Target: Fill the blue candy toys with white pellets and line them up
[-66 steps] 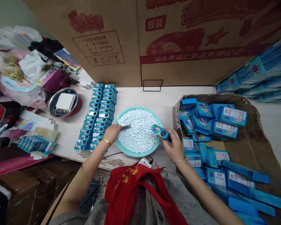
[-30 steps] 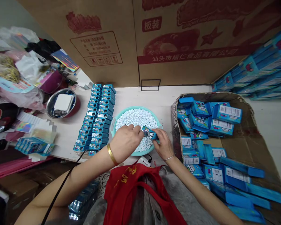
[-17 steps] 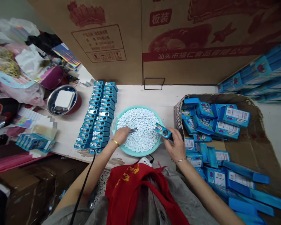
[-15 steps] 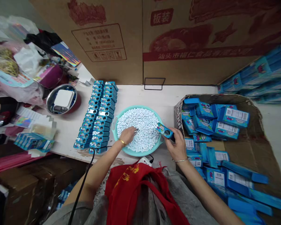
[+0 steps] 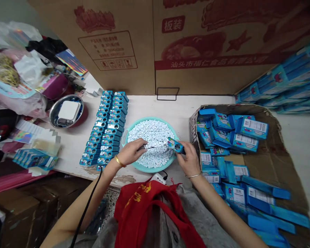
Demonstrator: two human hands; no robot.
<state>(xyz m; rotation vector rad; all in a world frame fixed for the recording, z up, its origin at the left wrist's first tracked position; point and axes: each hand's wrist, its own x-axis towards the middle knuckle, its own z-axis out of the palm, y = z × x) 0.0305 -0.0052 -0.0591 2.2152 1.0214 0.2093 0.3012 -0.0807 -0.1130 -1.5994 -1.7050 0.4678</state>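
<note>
Right hand (image 5: pixel 189 160) shifted its blue dispenser (image 5: pixel 175 145) left; carton (image 5: pixel 142 79) above reads 板装.

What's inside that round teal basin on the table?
The teal basin is heaped with small pale-blue mints, or similar candies, and the left hand reaches in among them. The pile covers the basin's floor, so the bottom cannot be seen.

From my remote view, tall brown cartons (image 5: pixel 119 69) printed in red stand like a wall, a pale counter (image 5: pixel 147 106) worn along its front edge, heaped plastic bags (image 5: pixel 14 103) to my left, brown boxes (image 5: pixel 18 213) below, speckled floor (image 5: pixel 110 201), dull grey wall (image 5: pixel 5 10)
</note>
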